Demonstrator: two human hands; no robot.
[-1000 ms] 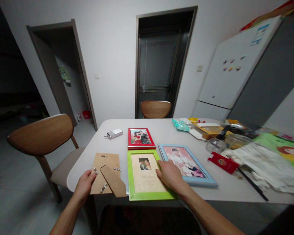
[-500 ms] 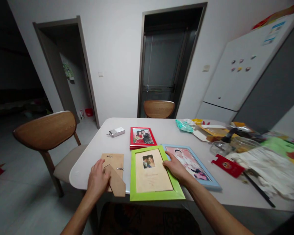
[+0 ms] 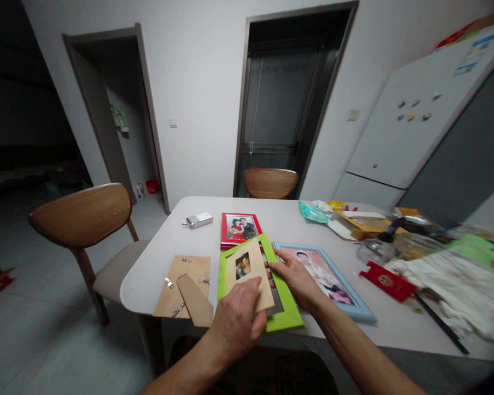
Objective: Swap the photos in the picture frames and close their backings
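My left hand is closed on the lower part of a cream photo insert, which lies tilted across the green frame. My right hand grips the green frame's right side, its fingertips showing through the opening beside the insert. To the left, a brown backing board with metal clips and a stand leg lies on the table. Behind the green frame are red frames with a couple's photo on top. A blue frame with a portrait is at the right, partly behind my right forearm.
The white table also bears a small silver device, a red packet, a black strip, white cloth, glass jars and a teal bag. Wooden chairs stand left and behind.
My left hand has moved right from the backing board onto the cream insert. The insert has turned askew and come partly out of the green frame. The backing board now lies released.
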